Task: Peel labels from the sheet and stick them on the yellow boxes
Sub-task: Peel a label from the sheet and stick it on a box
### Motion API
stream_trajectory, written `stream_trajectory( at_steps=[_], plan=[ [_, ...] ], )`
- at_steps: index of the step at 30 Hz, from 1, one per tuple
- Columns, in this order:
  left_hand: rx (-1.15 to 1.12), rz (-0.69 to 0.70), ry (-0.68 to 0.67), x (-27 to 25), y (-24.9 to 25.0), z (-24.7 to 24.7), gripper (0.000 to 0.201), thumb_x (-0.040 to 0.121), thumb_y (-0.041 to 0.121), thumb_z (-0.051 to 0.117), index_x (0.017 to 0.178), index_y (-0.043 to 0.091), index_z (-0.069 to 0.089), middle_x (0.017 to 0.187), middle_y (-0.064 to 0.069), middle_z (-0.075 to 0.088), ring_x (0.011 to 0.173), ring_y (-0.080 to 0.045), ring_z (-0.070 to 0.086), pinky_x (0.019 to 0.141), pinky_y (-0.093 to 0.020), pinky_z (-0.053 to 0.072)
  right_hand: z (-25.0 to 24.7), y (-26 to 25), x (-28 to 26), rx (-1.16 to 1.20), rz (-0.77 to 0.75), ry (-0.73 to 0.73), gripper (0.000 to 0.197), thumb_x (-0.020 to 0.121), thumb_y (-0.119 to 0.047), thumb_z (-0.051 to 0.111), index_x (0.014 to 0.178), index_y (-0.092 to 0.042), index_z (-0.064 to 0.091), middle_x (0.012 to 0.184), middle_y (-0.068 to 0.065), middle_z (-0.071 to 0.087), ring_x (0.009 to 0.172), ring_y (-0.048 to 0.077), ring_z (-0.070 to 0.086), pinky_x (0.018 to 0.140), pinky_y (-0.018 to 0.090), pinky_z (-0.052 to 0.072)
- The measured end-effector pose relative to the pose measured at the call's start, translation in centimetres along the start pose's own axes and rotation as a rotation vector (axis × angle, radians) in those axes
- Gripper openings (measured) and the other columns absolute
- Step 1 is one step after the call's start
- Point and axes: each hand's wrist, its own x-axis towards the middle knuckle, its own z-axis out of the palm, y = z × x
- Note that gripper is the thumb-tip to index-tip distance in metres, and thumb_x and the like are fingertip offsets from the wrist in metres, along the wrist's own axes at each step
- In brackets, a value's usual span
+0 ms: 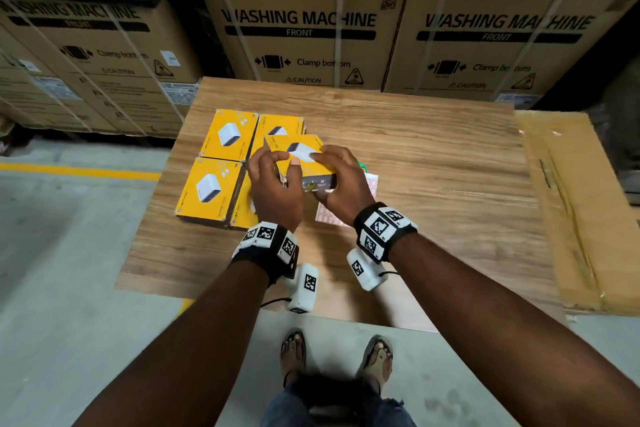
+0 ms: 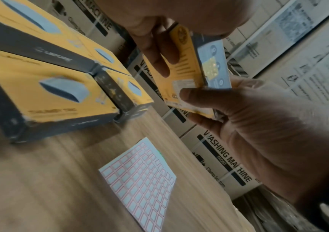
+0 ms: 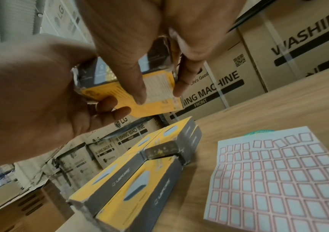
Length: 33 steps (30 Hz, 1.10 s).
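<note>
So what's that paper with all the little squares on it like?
The white label sheet with rows of small red-bordered rectangular stickers lies flat on the wood-grain table, just right of the yellow boxes lying there. It looks like thin paper, with a green mark at its far edge. A few top-row stickers sit crooked. Neither hand touches it; both are above it, holding a yellow box.

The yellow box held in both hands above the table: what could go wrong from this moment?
1. The yellow box is gripped only at its edges by the left hand and right hand; it could slip onto the four boxes below and knock them out of line.
2. The label sheet lies loose under the hands; a wrist could drag or crease it.
</note>
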Motion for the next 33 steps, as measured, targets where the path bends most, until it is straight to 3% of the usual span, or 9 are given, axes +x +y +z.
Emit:
stream_trajectory(
  at_steps=[2,6,10,15,17,20,23,27,33],
  plan=[
    [-0.023,0.03,-0.062,0.5,0.4,1.0,0.023,0.091,0.028,0.059,0.1,0.008,0.064,0.132,-0.011,0.053,0.122,-0.012,0.05,0.089,0.001,0.029,-1.4,0.6,0.4,-0.039,-0.013,0.034,0.058,0.063,-0.004,0.073,0.121,-0.008,0.067,0.126,0.012,0.056,0.121,0.027,0.053,0.098,0.042,0.047],
    [-0.049,0.089,-0.174,1.4,0.3,3.1,0.025,0.093,0.035,0.056,0.103,0.013,0.063,0.124,-0.006,0.059,0.122,-0.013,0.052,0.099,-0.017,0.037,-3.8,2.1,1.6,-0.062,-0.074,0.145,0.047,0.066,-0.006,0.076,0.113,-0.01,0.069,0.117,0.007,0.063,0.111,0.023,0.059,0.091,0.047,0.05],
    [-0.108,0.164,-0.205,2.1,-1.2,5.8,0.034,0.093,0.041,0.055,0.111,0.013,0.063,0.119,0.003,0.063,0.111,-0.006,0.057,0.093,-0.014,0.041,-5.3,4.5,2.7,-0.093,-0.099,0.197,0.041,0.069,-0.017,0.081,0.107,-0.016,0.069,0.108,-0.002,0.066,0.097,0.017,0.061,0.081,0.042,0.052],
    [-0.146,0.238,-0.275,2.9,-3.6,9.0,0.04,0.09,0.045,0.056,0.117,0.015,0.061,0.107,0.001,0.066,0.09,-0.009,0.063,0.079,-0.021,0.049,-6.8,7.5,4.1,-0.134,-0.141,0.211,0.041,0.067,-0.024,0.086,0.103,-0.016,0.069,0.101,-0.002,0.069,0.089,0.015,0.063,0.075,0.035,0.053],
    [-0.154,0.261,-0.285,3.2,-4.5,10.2,0.042,0.089,0.048,0.057,0.118,0.017,0.06,0.107,-0.001,0.067,0.094,-0.009,0.065,0.083,-0.024,0.051,-7.2,8.4,4.5,-0.153,-0.143,0.212,0.042,0.066,-0.028,0.086,0.103,-0.017,0.069,0.099,-0.003,0.07,0.089,0.015,0.064,0.076,0.039,0.054],
    [-0.16,0.292,-0.289,3.8,-5.7,11.6,0.043,0.089,0.053,0.056,0.117,0.021,0.059,0.107,0.0,0.067,0.098,-0.015,0.065,0.085,-0.038,0.054,-7.4,9.4,4.9,-0.201,-0.148,0.208,0.043,0.068,-0.028,0.086,0.105,-0.018,0.068,0.1,-0.002,0.069,0.089,0.016,0.064,0.076,0.039,0.055],
    [-0.163,0.331,-0.295,4.2,-6.6,12.6,0.043,0.088,0.063,0.054,0.115,0.029,0.057,0.106,0.006,0.066,0.1,-0.019,0.064,0.081,-0.046,0.055,-7.4,10.2,4.9,-0.217,-0.171,0.234,0.042,0.07,-0.029,0.086,0.105,-0.016,0.067,0.098,-0.002,0.069,0.087,0.013,0.065,0.073,0.032,0.055],
    [-0.22,0.394,-0.289,4.5,-6.8,12.9,0.045,0.086,0.061,0.057,0.121,0.034,0.054,0.111,0.007,0.065,0.1,-0.018,0.065,0.078,-0.046,0.058,-7.3,11.0,4.8,-0.205,-0.206,0.287,0.041,0.07,-0.028,0.086,0.104,-0.017,0.067,0.094,-0.005,0.069,0.084,0.005,0.063,0.068,0.013,0.049],
    [-0.294,0.462,-0.371,4.2,-6.1,12.2,0.059,0.083,0.057,0.065,0.135,0.039,0.045,0.122,0.002,0.062,0.1,-0.021,0.067,0.08,-0.046,0.059,-7.8,10.8,3.8,-0.203,-0.261,0.391,0.043,0.069,-0.023,0.086,0.108,-0.015,0.067,0.096,-0.007,0.069,0.086,0.002,0.063,0.069,0.006,0.045]
  ],
)
